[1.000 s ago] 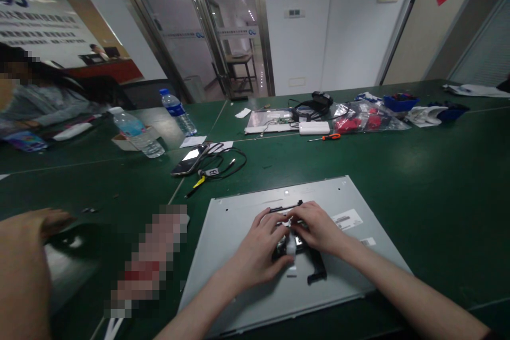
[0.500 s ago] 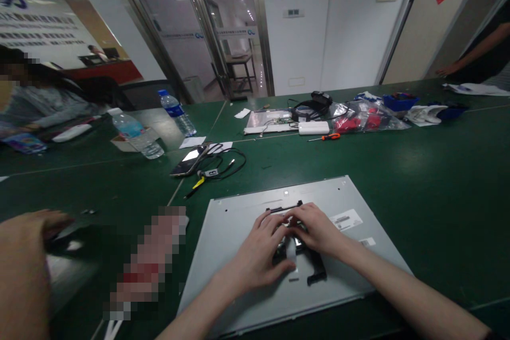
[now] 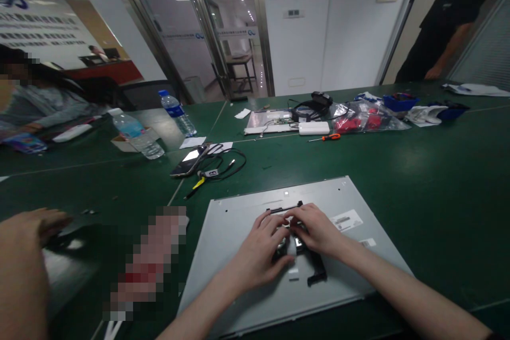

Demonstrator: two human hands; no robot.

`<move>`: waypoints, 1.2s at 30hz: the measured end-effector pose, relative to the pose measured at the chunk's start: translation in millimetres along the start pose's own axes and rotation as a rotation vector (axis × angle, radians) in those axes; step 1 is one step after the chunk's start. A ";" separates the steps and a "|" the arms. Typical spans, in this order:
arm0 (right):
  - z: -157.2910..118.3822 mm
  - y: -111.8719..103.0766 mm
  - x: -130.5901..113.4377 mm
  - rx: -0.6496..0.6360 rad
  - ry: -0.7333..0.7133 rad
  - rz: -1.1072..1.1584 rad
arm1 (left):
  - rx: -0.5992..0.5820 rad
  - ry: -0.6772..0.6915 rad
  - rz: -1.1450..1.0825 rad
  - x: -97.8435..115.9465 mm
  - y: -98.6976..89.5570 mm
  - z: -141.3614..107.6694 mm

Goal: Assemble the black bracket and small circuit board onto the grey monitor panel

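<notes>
A grey metal panel [image 3: 235, 223] lies flat before me, with two white labels [image 3: 347, 220] on its right part. Over its middle sits a black-framed part [image 3: 317, 271], mostly covered by my hands, with a pale flat strip [image 3: 292, 268] running down from it. My left hand [image 3: 261, 249] arches over the left side of this part, fingers curled and thumb resting low near the strip. My right hand [image 3: 314, 226] bends over the right side, its fingertips meeting those of my left hand. What the fingertips grip is too small to make out.
At the left edge another person's hand [image 3: 48, 220] is near a dark object. Beyond the panel lie a phone [image 3: 187, 162], coiled cables [image 3: 235, 170], bottles [image 3: 139, 135], an orange screwdriver [image 3: 330, 137] and a plastic bag with red items [image 3: 368, 118].
My fingers have shifted only slightly over the black-framed part, and the pale strip shows a little differently. At the upper right, the standing person has moved left and further into view.
</notes>
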State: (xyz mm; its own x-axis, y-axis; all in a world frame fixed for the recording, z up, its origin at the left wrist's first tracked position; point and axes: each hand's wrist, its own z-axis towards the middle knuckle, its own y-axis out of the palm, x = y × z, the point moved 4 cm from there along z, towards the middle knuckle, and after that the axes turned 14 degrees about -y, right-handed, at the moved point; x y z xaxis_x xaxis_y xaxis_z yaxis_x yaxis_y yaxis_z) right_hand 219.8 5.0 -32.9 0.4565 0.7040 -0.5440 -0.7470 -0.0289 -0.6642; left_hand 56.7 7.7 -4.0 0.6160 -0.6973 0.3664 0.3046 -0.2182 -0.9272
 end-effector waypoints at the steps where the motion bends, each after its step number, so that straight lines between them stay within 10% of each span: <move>1: -0.1 0.0 -0.1 0.002 0.001 0.001 | 0.000 0.000 0.002 -0.4 0.7 0.1; 36: 4.2 -16.7 -14.4 -0.051 -0.111 0.005 | -0.019 -0.032 -0.046 -0.1 1.1 2.2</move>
State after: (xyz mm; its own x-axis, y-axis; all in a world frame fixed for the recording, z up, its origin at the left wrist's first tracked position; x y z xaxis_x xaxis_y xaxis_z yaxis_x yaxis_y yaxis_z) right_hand 223.8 -1.7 -11.8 0.3947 0.7780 -0.4888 -0.7222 -0.0662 -0.6885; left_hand 58.5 9.0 -4.9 0.6249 -0.6640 0.4106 0.3197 -0.2622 -0.9105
